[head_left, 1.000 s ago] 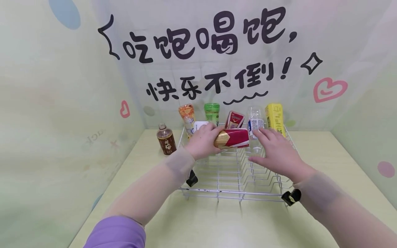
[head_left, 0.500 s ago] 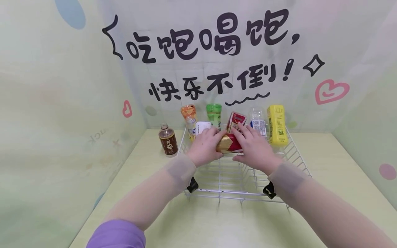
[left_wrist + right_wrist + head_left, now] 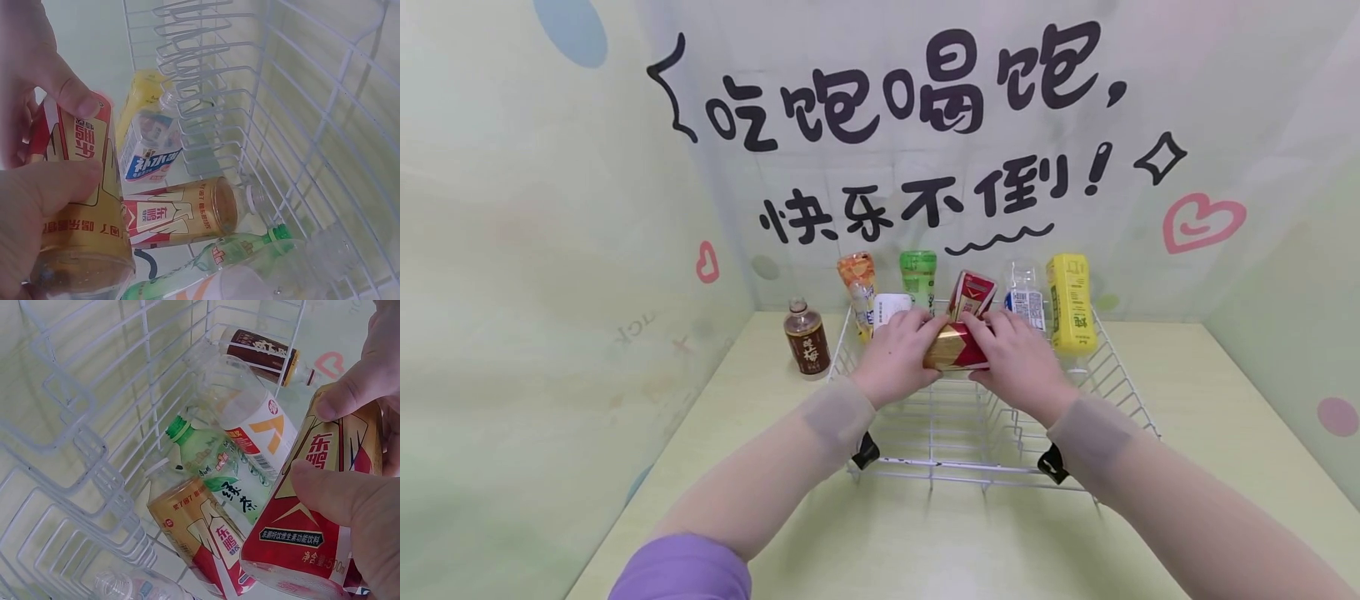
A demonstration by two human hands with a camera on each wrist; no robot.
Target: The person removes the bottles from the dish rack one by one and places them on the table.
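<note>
Both my hands hold a red-and-gold drink bottle [image 3: 957,347], lying sideways over the white wire rack [image 3: 955,463]. My left hand [image 3: 891,357] grips its gold end, and my right hand [image 3: 1024,363] grips the red base end. Both thumbs press on the label of the bottle [image 3: 87,181] in the left wrist view. Behind it in the rack, a second red-and-gold bottle [image 3: 199,525] leans neck down. Beside that one sit a green tea bottle [image 3: 215,464] and a clear bottle with a white-and-orange label [image 3: 262,428].
A brown-labelled bottle [image 3: 807,342] stands on the table outside the rack's left side. Along the rack's back are an orange-based bottle [image 3: 856,279], a clear bottle with a blue-and-white label [image 3: 1024,304] and a yellow bottle [image 3: 1071,304]. A printed wall rises behind.
My right hand has come in from the right, where it was off the bottle, and now grips its red end. The bottle has shifted little, and the rack's bottles stay put.
</note>
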